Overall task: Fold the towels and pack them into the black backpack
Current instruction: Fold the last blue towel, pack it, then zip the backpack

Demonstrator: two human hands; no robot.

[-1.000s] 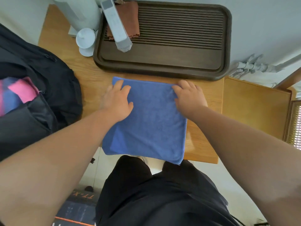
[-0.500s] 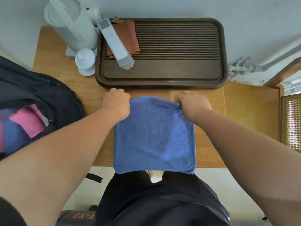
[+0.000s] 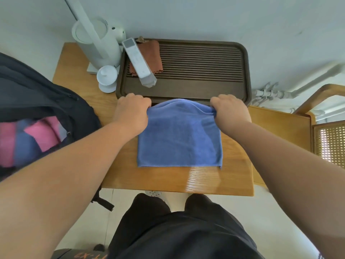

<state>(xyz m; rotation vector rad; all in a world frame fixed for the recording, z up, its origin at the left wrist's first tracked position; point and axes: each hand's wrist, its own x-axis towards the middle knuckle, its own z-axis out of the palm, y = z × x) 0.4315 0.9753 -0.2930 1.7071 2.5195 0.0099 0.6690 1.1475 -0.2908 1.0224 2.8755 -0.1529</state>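
A blue towel (image 3: 179, 139) lies on the wooden table (image 3: 168, 180), its far edge raised off the surface. My left hand (image 3: 131, 111) grips the far left corner and my right hand (image 3: 230, 111) grips the far right corner. The towel's near edge rests flat on the table. The black backpack (image 3: 46, 109) stands open at the left, with pink and blue folded towels (image 3: 28, 141) inside it.
A dark slatted tray (image 3: 205, 86) sits just behind the towel, holding a brown cloth (image 3: 151, 55) and a white remote-like device (image 3: 139, 62). A white kettle (image 3: 95, 43) and small white lidded cup (image 3: 106, 77) stand at the back left. A wooden chair (image 3: 302, 128) is on the right.
Both hands went from pressing flat on the towel to gripping its far corners and lifting them. The towel slid farther onto the table, so its near edge no longer hangs over.
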